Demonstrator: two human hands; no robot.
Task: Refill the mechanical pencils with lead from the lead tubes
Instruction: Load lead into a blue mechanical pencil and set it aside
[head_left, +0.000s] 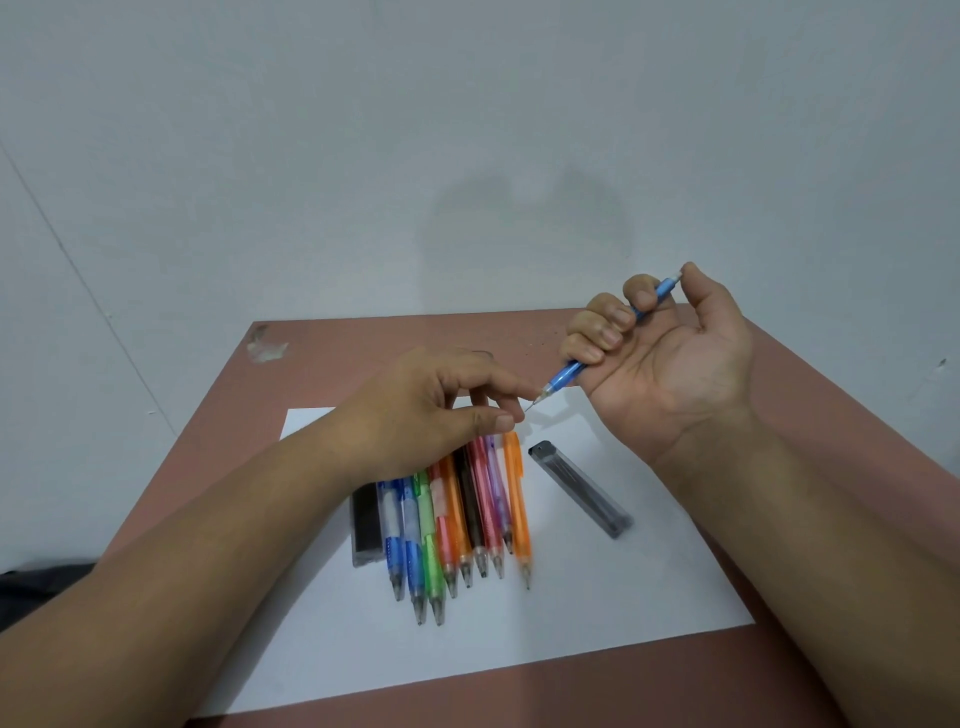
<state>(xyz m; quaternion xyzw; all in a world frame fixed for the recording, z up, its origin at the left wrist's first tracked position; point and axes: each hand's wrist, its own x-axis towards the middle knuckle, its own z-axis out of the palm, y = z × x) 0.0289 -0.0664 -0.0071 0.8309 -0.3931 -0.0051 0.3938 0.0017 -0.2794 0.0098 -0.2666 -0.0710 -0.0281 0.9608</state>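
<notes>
Largest before us is the reddish-brown counter (675, 675), with a white sheet of paper (597, 597) lying on it under both our hands. On the paper, just below the fingers of our left hand, a row of mechanical pencils (457, 525) lies side by side, tips pointing toward us: blue, green, orange, black, pink and purple barrels. A dark lead tube (365, 525) lies against the leftmost blue pencil, and a second, clear grey lead tube (581, 489) rests on the paper below our right wrist, apart from the row.

Our right hand (670, 358), palm turned up, curls its fingers (597, 332) round a blue pencil (569, 371), thumb on the cap end, tip slanting down toward the left hand. Our left hand (431, 410) hovers over the row, thumb and forefinger drawn narrow at the thin lead (531, 406) that projects from the blue pencil's tip; we cannot tell whether they actually pinch it.
</notes>
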